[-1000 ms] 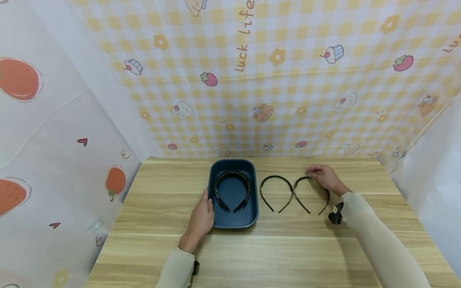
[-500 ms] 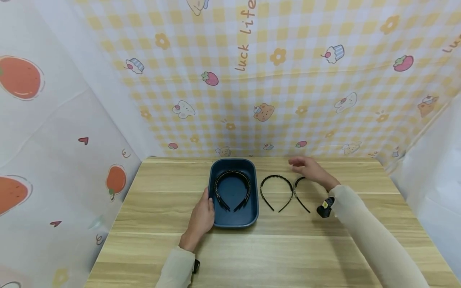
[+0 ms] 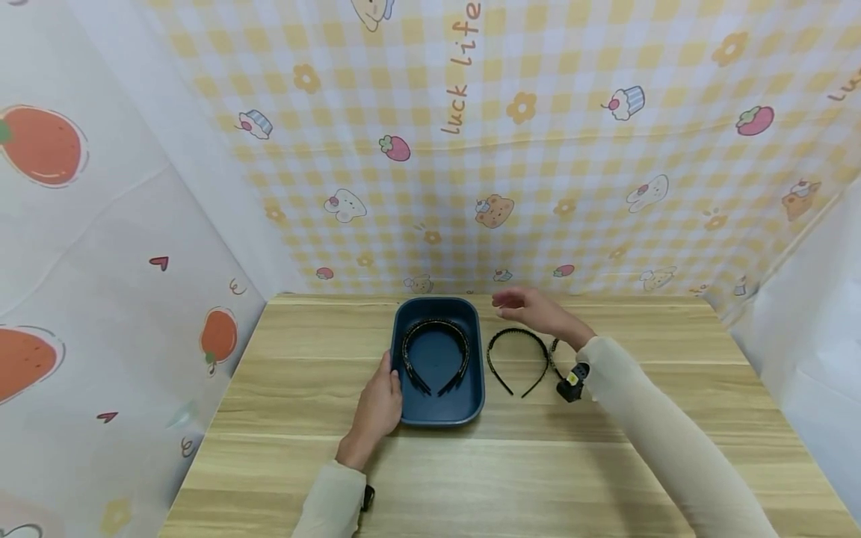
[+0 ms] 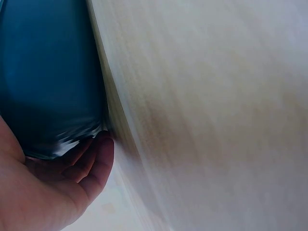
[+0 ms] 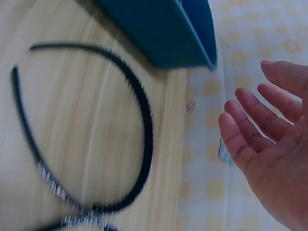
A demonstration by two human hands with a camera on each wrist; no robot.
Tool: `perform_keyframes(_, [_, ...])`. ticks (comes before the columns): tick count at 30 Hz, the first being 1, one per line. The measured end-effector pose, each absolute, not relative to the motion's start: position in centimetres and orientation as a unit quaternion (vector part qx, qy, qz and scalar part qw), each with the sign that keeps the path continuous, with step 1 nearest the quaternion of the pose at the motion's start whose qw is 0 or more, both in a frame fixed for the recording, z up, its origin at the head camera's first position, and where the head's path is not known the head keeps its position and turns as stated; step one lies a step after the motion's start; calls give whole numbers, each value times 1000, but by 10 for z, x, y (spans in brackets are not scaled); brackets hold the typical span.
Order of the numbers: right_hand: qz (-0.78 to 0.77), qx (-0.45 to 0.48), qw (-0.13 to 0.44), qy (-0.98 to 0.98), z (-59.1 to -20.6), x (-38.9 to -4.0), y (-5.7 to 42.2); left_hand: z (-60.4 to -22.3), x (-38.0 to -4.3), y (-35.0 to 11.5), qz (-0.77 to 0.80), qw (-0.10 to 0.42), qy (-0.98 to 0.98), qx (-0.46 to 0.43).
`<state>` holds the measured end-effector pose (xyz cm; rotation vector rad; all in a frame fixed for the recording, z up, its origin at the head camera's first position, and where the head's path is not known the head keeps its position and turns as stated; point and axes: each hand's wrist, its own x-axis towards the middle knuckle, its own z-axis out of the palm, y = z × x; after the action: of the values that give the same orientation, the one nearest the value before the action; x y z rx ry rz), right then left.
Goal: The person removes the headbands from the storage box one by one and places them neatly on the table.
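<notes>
In the head view, a dark blue rectangular bin (image 3: 437, 424) holds several stacked black headbands (image 3: 406, 366) with gold-toned specks. My left hand (image 3: 377, 407) grips the bin's left wall, its curved fingers (image 4: 98, 163) against the outside in the left wrist view. My right hand (image 3: 534, 310) holds nothing, its fingers loosely bent, above the table's back edge and right of the bin. Below it, a toothed black headband (image 3: 493, 366) lies on the table, its ends towards the front. Another headband (image 3: 554, 359) lies beside it, mostly hidden under the right wrist.
The wood-grain table (image 3: 471, 478) meets a yellow checked cloth backdrop (image 3: 430, 187) at its back edge. Printed white sheets stand at the left (image 3: 134, 246) and right. A small black camera (image 3: 570, 385) is strapped at the right wrist.
My right hand has moved left, from over the right-hand headband to above the one nearest the bin. The left hand, the bin and the headbands have stayed in place.
</notes>
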<state>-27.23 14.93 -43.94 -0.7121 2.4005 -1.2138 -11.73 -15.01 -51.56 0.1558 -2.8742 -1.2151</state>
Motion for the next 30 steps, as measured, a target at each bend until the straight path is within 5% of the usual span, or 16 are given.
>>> perform_keyframes(30, [-428,-264,233,833,-449,-275,70,-516,-117,-150,-386,15,-921,47])
